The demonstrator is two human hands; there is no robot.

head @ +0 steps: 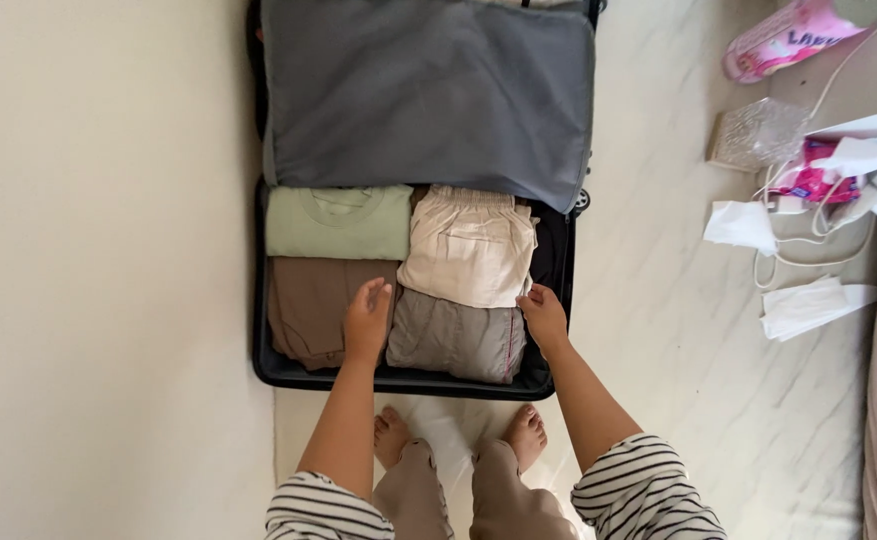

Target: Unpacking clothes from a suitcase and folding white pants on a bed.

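Both hands are lying open: the left hand (366, 322) and right hand (542, 316) are pressing the grey folded trousers (456, 338) inside the suitcase (259, 300), beside brown clothes (310, 308). Pressing evenly is probably keeping them flat.

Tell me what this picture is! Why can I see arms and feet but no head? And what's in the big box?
The camera sits on a person's head and looks down, so you see only arms and feet. The box is an open suitcase on the floor. Inside lie folded clothes: a green top, brown clothing, cream shorts and a grey garment. The left hand and right hand rest on the clothes beside the grey one, gripping nothing. Tissues and a cable lie to the right.
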